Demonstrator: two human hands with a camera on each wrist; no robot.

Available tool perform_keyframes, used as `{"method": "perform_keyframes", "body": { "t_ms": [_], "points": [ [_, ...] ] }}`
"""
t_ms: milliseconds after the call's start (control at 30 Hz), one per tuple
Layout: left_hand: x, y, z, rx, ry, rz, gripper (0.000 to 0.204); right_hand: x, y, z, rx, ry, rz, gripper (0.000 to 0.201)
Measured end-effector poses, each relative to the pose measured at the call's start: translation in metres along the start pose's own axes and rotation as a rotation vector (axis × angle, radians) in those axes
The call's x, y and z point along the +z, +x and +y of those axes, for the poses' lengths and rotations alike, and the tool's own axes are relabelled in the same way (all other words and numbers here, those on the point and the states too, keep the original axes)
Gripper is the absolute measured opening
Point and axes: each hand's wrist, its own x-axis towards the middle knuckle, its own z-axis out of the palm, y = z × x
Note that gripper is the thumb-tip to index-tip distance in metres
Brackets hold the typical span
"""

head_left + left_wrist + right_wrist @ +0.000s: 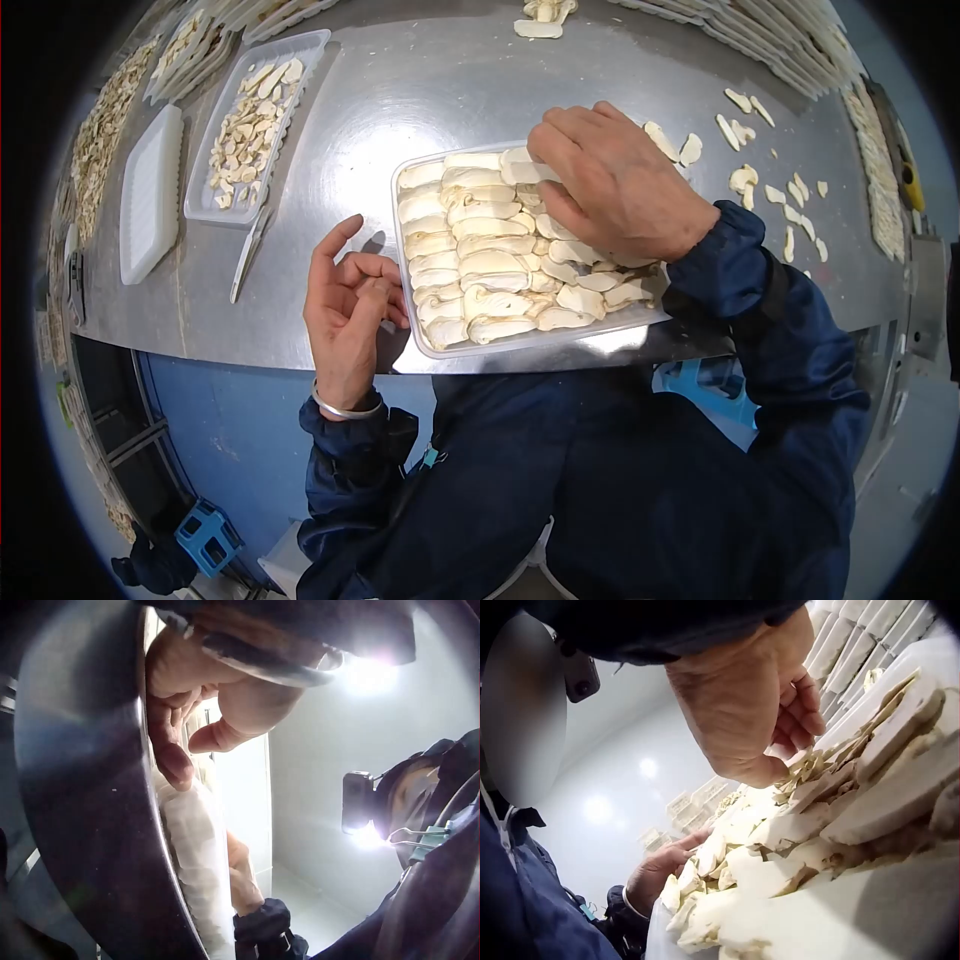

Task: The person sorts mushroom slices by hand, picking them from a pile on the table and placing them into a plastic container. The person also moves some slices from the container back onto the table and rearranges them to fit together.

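A clear tray (424,349) holds rows of overlapping pale slices, seemingly mushroom (490,263). Over its upper right part is the right hand (625,180), fingers bent down, pinching a pale slice (522,166) by its right end at the top row. From the right wrist, the hand (742,697) has its thumb and bent fingers low over the slices (892,795). Beside the tray's left edge rests the left hand (350,305), palm partly up, fingers loosely bent and holding nothing. The left wrist view shows this hand (217,697) close to the tray (199,862).
Left on the metal table (330,120) are a tray of small pieces (245,135), a white tray (152,195) and a knife (248,255). Loose slices (790,210) lie at the right, with more pieces (540,25) at the back. Stacked trays (760,40) line the far edge.
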Motion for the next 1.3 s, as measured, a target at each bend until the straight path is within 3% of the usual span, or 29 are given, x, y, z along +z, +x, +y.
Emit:
{"method": "perform_keyframes", "body": {
  "t_ms": [133, 233, 367, 467, 600, 700, 900, 1000, 1200, 1300],
  "points": [
    [0.001, 0.0, 0.002, -0.008, 0.012, 0.002, 0.053, 0.0, -0.003, 0.004, -0.029, 0.047, 0.095, 0.02],
    [0.0, -0.001, 0.001, 0.001, -0.014, 0.001, 0.052, -0.017, -0.012, 0.027, -0.007, -0.048, 0.271, 0.024],
    [0.0, 0.0, -0.002, 0.023, -0.044, -0.017, 0.051, -0.054, -0.047, 0.084, 0.348, -0.246, 0.155, 0.016],
    [0.0, 0.0, -0.003, 0.026, -0.038, -0.015, 0.051, -0.038, -0.081, 0.106, 0.296, -0.183, -0.045, 0.015],
    [0.0, 0.001, -0.002, 0.035, 0.009, -0.018, 0.051, -0.021, -0.077, 0.088, 0.384, -0.061, 0.036, 0.018],
    [-0.001, 0.001, 0.0, 0.026, 0.04, -0.011, 0.051, -0.009, -0.077, 0.089, 0.286, -0.153, 0.093, 0.016],
    [-0.001, 0.001, -0.002, 0.029, 0.022, -0.013, 0.051, -0.007, -0.075, 0.088, 0.332, -0.227, 0.067, 0.014],
    [-0.001, 0.0, 0.0, 0.029, 0.023, -0.011, 0.051, -0.02, -0.069, 0.078, 0.313, -0.214, 0.155, 0.013],
    [0.0, 0.0, 0.0, 0.032, 0.006, -0.018, 0.052, -0.026, -0.031, 0.003, -0.067, -0.072, 0.169, 0.02],
    [0.001, -0.001, 0.002, 0.031, 0.018, -0.009, 0.052, -0.012, -0.02, -0.005, -0.105, -0.075, 0.086, 0.022]
  ]
}}
